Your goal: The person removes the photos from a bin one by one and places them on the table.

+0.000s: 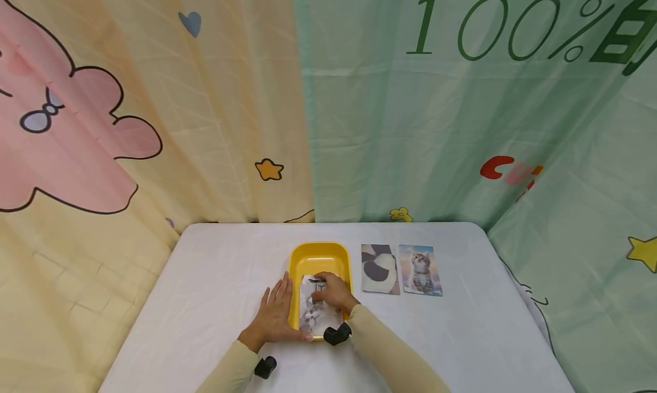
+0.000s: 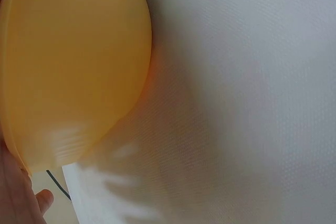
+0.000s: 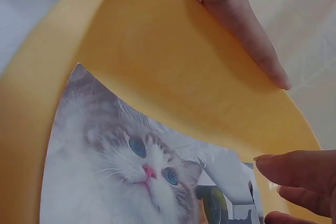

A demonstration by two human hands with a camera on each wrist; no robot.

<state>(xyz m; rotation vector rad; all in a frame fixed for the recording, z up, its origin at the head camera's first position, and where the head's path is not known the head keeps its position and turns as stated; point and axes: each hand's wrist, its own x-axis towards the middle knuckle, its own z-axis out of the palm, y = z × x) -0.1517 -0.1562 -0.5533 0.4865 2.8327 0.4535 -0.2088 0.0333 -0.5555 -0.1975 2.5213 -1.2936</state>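
A yellow tray (image 1: pixel 319 249) stands on the table with a glossy picture card (image 3: pixel 105 182) of a blue-eyed white and grey cat lying in it. The card bows slightly in the right wrist view; whether others lie under it I cannot tell. My right hand (image 1: pixel 335 293) reaches into the tray, its fingertips (image 3: pixel 273 163) pinching the card's far end. Along the tray's left side rests my left hand (image 1: pixel 277 316), fingers straight and thumb at the near rim. In the left wrist view, the tray's outer wall (image 2: pixel 79 66) hides most of that hand.
Two more cards lie right of the tray: one with a black-and-white picture (image 1: pixel 380 269), one with a tabby kitten (image 1: pixel 421 270). A white cloth covers the table (image 1: pixel 231 250). Printed curtains (image 1: pixel 359 125) hang behind and at both sides.
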